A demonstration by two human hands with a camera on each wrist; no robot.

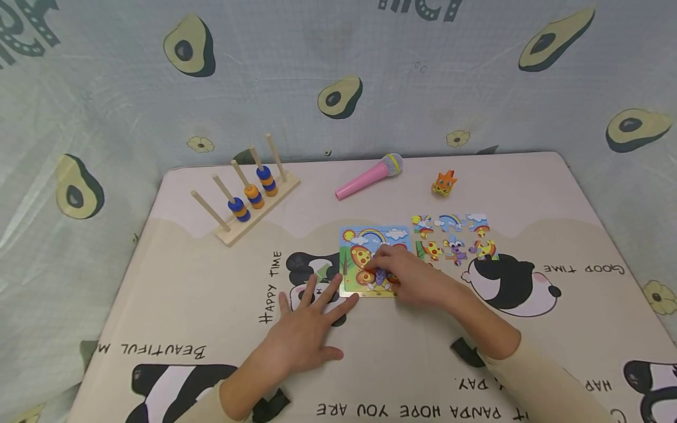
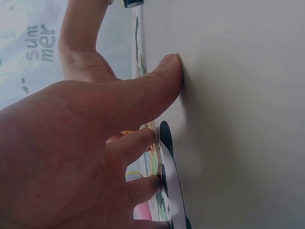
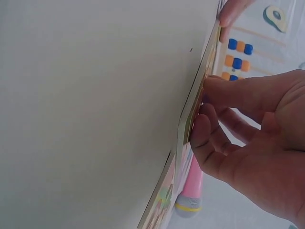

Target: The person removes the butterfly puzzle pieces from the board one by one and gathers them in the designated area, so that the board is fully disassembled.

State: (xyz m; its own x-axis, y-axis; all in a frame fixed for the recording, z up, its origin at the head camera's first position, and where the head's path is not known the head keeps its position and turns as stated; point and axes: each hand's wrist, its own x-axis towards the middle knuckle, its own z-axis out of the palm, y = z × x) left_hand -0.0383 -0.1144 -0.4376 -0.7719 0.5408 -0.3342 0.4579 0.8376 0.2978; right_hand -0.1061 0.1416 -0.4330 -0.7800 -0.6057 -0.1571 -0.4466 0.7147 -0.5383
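Observation:
A colourful picture puzzle board lies mid-table, showing a sun, a rainbow and cartoon animals. My right hand reaches over its lower right part with fingers curled, pinching what seems to be a puzzle piece down on the board; the hand mostly covers that piece. In the right wrist view, thumb and fingertips touch the board's top surface. My left hand lies spread on the table, its fingertips at the board's lower left edge. Several loose puzzle pieces are laid out in rows right of the board.
A wooden peg stand with blue and orange rings stands at the back left. Behind the board lie a pink toy microphone and a small orange toy figure. The panda-printed tablecloth meets an avocado-patterned curtain at the back.

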